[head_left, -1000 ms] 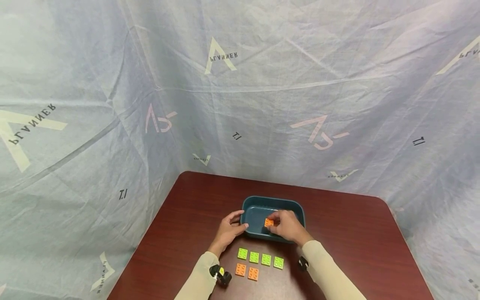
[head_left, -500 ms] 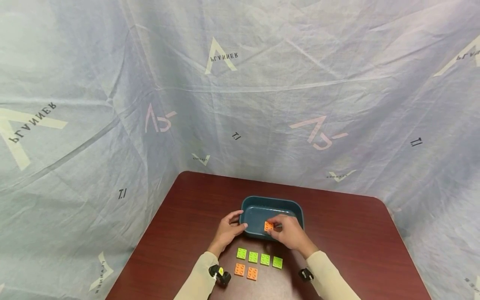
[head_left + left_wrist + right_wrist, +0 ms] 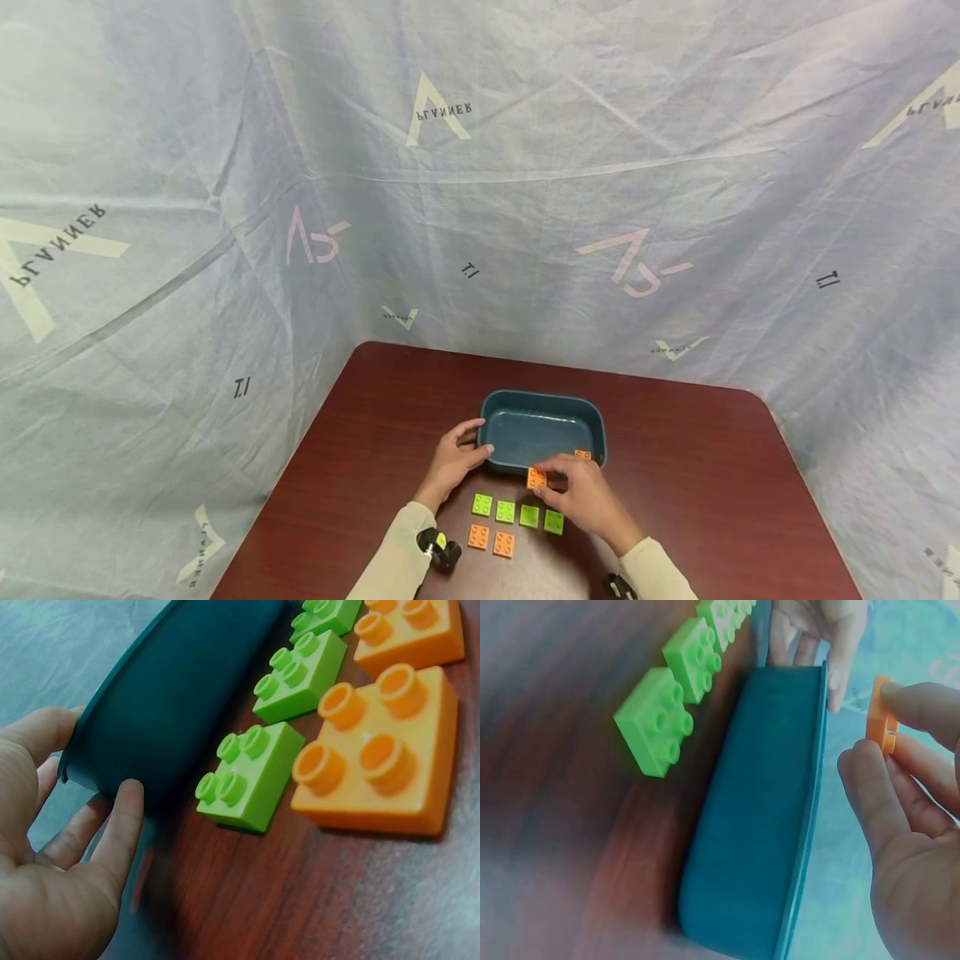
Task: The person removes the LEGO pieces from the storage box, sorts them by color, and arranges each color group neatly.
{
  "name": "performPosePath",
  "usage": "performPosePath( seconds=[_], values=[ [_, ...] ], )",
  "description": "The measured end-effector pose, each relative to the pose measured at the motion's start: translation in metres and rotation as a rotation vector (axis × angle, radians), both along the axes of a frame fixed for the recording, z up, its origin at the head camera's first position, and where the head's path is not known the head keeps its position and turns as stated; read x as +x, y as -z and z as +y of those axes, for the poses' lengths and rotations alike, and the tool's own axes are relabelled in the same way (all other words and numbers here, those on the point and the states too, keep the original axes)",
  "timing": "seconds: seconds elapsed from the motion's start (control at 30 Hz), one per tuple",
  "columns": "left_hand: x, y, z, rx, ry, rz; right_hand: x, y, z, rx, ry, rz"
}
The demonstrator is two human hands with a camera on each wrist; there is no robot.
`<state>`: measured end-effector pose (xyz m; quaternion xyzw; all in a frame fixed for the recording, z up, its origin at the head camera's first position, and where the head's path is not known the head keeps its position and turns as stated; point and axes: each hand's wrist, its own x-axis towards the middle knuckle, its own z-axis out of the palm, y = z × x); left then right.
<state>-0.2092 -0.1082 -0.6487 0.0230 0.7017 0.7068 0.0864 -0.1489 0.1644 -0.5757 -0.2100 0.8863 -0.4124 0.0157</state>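
Note:
A dark teal rectangular tub [image 3: 543,400] stands mid-table. My left hand [image 3: 453,461] lies at its left end, with extended fingers and thumb spread against the rim and outer wall. My right hand [image 3: 588,498] pinches an orange toy building brick [image 3: 536,478] between thumb and fingertips, over the near rim. In the right wrist view, the held brick [image 3: 880,714] appears edge-on beyond the tub's rim. Another orange brick [image 3: 582,455] shows inside the tub's near right corner, partly hidden by the right hand.
Several green bricks [image 3: 506,511] form a row on the table in front of the tub. Two orange bricks [image 3: 478,536] lie nearer the front, beside the left wrist. Grey printed fabric [image 3: 480,208] hangs behind the dark red table [image 3: 697,450].
My right hand has drawn back toward the near rim with the pinched orange brick, uncovering the other orange brick in the tub. The left hand stays at the tub's left end.

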Motion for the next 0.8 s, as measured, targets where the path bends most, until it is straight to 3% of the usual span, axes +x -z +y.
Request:
performPosePath(
  seconds=[0.47,0.67,0.8],
  values=[
    [0.001,-0.001,0.0,-0.005,0.01,0.002,0.036,0.025,-0.005,-0.061,0.023,0.032],
    [0.0,-0.002,-0.001,0.007,0.016,-0.002,0.048,0.036,-0.006,0.045,0.055,0.049],
    [0.0,-0.001,-0.001,0.01,0.018,-0.004,0.055,0.041,-0.008,0.043,0.032,-0.016]
  ],
)
